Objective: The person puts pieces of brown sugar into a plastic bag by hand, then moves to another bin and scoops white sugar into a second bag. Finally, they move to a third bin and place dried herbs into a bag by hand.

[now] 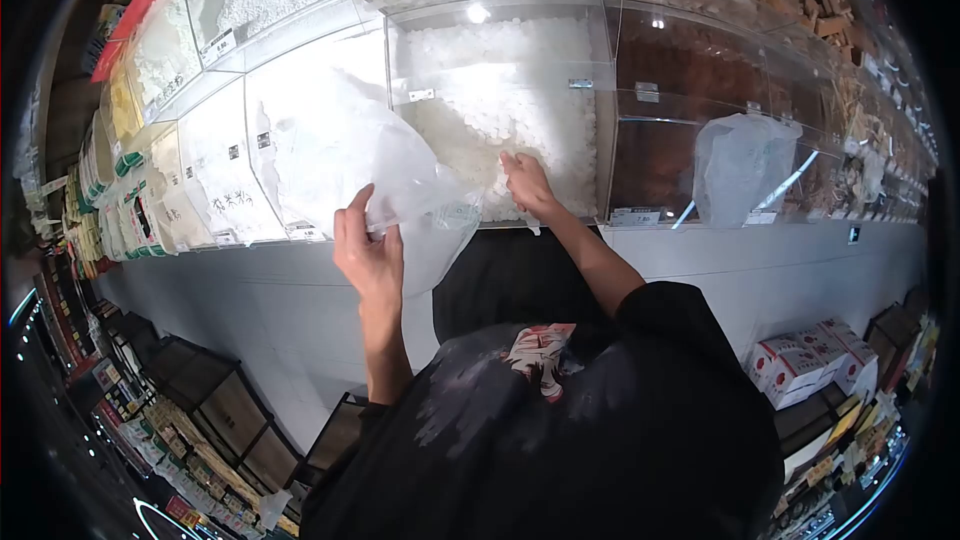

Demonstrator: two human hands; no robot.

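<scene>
My left hand (370,252) pinches a clear plastic bag (400,170) between thumb and fingers. The bag is puffed out and hangs at the front of a clear bin, its lower part drooping over the front edge. Inside the bin lie white crystal lumps that look like rock sugar (510,105). Over the front part of this bin, right beside the bag, my right hand (527,185) is closed with its fingers curled. Whatever it grips is hidden or too small to name.
White powder bins (210,160) with labels stand to the left. A bin of dark brown goods (655,160) is on the right, with another plastic bag (745,168) hanging over the bin fronts. Red-and-white boxes (812,360) are stacked at the lower right.
</scene>
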